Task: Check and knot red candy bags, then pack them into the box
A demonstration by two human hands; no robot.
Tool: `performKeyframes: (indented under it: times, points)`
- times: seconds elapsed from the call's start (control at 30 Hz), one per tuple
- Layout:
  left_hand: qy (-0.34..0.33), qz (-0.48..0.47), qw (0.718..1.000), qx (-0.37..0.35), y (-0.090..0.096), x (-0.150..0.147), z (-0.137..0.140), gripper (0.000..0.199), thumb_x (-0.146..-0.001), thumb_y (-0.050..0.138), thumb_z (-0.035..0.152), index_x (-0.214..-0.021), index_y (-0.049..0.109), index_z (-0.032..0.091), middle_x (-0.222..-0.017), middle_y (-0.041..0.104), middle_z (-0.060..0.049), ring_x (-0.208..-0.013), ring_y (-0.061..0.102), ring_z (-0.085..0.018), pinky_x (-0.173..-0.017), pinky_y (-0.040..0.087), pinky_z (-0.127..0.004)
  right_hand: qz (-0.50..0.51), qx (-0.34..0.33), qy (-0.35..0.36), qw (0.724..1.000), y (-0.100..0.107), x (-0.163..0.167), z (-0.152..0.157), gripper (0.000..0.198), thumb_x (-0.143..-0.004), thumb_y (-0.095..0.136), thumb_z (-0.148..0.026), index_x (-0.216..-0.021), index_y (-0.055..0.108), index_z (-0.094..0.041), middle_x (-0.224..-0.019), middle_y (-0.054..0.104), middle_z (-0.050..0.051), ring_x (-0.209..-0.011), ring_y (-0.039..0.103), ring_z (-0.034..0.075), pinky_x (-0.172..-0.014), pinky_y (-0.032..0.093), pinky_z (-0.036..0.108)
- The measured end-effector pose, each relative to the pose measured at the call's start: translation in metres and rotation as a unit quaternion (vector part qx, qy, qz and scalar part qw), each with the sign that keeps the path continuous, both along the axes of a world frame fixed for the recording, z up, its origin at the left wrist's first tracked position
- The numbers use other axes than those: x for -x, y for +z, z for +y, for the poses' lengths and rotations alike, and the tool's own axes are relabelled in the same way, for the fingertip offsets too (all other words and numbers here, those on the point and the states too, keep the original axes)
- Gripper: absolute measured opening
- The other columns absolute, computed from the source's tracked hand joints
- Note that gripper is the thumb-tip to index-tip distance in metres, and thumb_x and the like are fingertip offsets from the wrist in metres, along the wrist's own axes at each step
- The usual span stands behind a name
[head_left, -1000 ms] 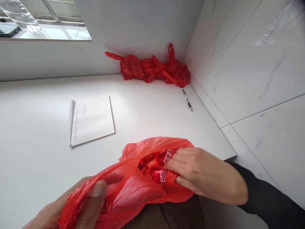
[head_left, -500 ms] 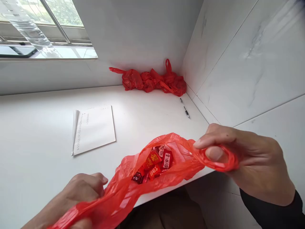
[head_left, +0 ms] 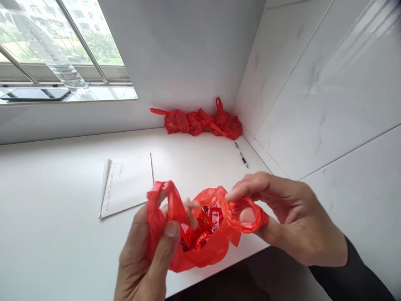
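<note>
Between my hands hangs a red plastic bag [head_left: 213,255], its mouth open over the table's front edge. Several wrapped candies [head_left: 205,225] in red and pink wrappers lie inside it. One handle of the bag is gripped by my left hand [head_left: 145,251], with a loop of it over the fingers and the thumb pressed near it. My right hand [head_left: 282,213] has the other handle, rolled into a ring around its thumb and pinched by the fingers. Part of the left fingers is blurred behind the red plastic.
Along the back wall lie several knotted red plastic bags [head_left: 203,123]. A black and clear pen [head_left: 241,155] is near the right wall. A white paper pad [head_left: 128,184] lies left of centre. On the windowsill are a clear bottle [head_left: 69,75] and a dark-edged flat device [head_left: 36,94].
My left hand has come up and inward with its handle, now looped upright. My right hand has moved left. The bag's mouth is narrower, and the camera view has tilted up slightly.
</note>
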State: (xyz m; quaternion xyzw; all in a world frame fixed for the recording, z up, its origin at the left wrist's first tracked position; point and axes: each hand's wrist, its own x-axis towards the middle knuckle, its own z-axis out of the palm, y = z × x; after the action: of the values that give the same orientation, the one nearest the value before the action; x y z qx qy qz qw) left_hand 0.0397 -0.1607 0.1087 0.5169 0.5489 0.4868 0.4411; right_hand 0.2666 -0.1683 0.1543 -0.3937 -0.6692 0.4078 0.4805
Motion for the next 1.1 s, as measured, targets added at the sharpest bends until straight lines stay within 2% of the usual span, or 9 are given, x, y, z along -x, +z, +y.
performKeyframes:
  times: [0.13, 0.27, 0.37, 0.6, 0.7, 0.77, 0.93, 1.0, 1.1]
  points:
    - [-0.128, 0.001, 0.991, 0.041, 0.006, -0.01, 0.004, 0.067, -0.079, 0.077, 0.055, -0.14, 0.054, 0.039, -0.121, 0.072, -0.005, -0.112, 0.071, -0.026, -0.08, 0.064, -0.026, 0.006, -0.009, 0.037, 0.999, 0.002, 0.018, 0.008, 0.037, -0.089, 0.069, -0.005, -0.119, 0.069, -0.027, -0.097, 0.071, -0.004, -0.086, 0.066, 0.01, -0.084, 0.055, 0.023]
    - [-0.22, -0.044, 0.974, 0.037, 0.014, -0.016, 0.011, 0.032, -0.083, 0.072, 0.057, -0.088, 0.067, 0.025, -0.08, 0.064, -0.003, -0.074, 0.063, -0.018, -0.06, 0.055, -0.024, -0.043, -0.066, 0.033, 0.996, 0.0, 0.026, 0.007, 0.057, -0.085, 0.071, -0.006, -0.133, 0.063, -0.035, -0.103, 0.071, -0.005, -0.092, 0.067, 0.012, -0.087, 0.056, 0.026]
    - [-0.212, -0.083, 0.972, 0.046, 0.018, -0.019, 0.014, 0.044, -0.096, 0.056, 0.055, -0.068, 0.054, 0.021, -0.063, 0.043, 0.002, -0.055, 0.039, -0.011, -0.055, 0.041, -0.024, -0.088, -0.086, -0.02, 0.992, -0.007, 0.023, 0.008, 0.065, -0.092, 0.069, -0.015, -0.148, 0.048, -0.039, -0.127, 0.066, -0.002, -0.115, 0.062, 0.017, -0.103, 0.052, 0.032]
    - [-0.244, -0.124, 0.956, 0.103, 0.004, -0.009, 0.017, 0.041, -0.102, 0.043, 0.055, -0.085, 0.056, 0.021, -0.057, 0.042, 0.005, -0.053, 0.036, -0.01, -0.056, 0.03, -0.026, -0.106, 0.0, -0.012, 0.994, -0.027, 0.024, 0.016, 0.013, -0.099, 0.061, -0.021, -0.105, 0.069, -0.03, -0.092, 0.067, -0.003, -0.085, 0.065, 0.012, -0.08, 0.054, 0.026]
    - [-0.264, -0.17, 0.94, 0.131, 0.0, -0.003, 0.021, 0.038, -0.104, 0.038, 0.055, -0.108, 0.059, 0.023, -0.059, 0.055, 0.003, -0.057, 0.05, -0.013, -0.061, 0.038, -0.025, -0.09, -0.026, -0.019, 0.995, -0.024, 0.025, 0.009, 0.014, -0.098, 0.06, -0.017, -0.1, 0.066, -0.03, -0.089, 0.066, -0.003, -0.082, 0.064, 0.012, -0.076, 0.054, 0.025]
    - [-0.274, -0.202, 0.932, 0.124, 0.002, 0.0, 0.023, 0.035, -0.103, 0.044, 0.052, -0.103, 0.061, 0.022, -0.071, 0.064, 0.0, -0.067, 0.058, -0.013, -0.067, 0.044, -0.025, -0.101, -0.045, 0.033, 0.993, -0.023, 0.025, 0.004, 0.019, -0.093, 0.061, -0.012, -0.098, 0.064, -0.03, -0.085, 0.065, -0.004, -0.077, 0.064, 0.012, -0.072, 0.054, 0.025]
    - [-0.321, -0.161, 0.932, 0.058, 0.009, 0.005, 0.016, 0.018, -0.091, 0.07, 0.03, -0.084, 0.059, 0.017, -0.076, 0.059, 0.001, -0.066, 0.051, -0.008, -0.062, 0.042, -0.02, -0.094, -0.041, 0.049, 0.994, -0.032, 0.027, 0.005, 0.032, -0.095, 0.066, -0.044, -0.126, 0.062, -0.038, -0.114, 0.066, 0.002, -0.105, 0.064, 0.021, -0.089, 0.056, 0.033]
    - [-0.328, -0.105, 0.939, -0.013, 0.006, 0.007, 0.012, 0.015, -0.085, 0.07, 0.017, -0.084, 0.056, 0.019, -0.08, 0.06, 0.001, -0.067, 0.052, -0.009, -0.06, 0.042, -0.021, -0.088, 0.022, 0.049, 0.995, -0.041, 0.028, 0.011, 0.049, -0.099, 0.059, -0.053, -0.145, 0.05, -0.04, -0.129, 0.062, 0.004, -0.12, 0.06, 0.024, -0.1, 0.053, 0.037]
    - [-0.259, 0.078, 0.947, -0.172, -0.009, 0.008, 0.008, 0.024, -0.078, 0.063, 0.0, -0.089, 0.058, 0.021, -0.082, 0.06, 0.001, -0.062, 0.048, -0.008, -0.054, 0.038, -0.021, -0.058, 0.157, 0.106, 0.98, -0.055, 0.031, 0.023, 0.047, -0.107, 0.043, -0.052, -0.15, 0.046, -0.033, -0.108, 0.071, 0.004, -0.101, 0.068, 0.021, -0.094, 0.054, 0.038]
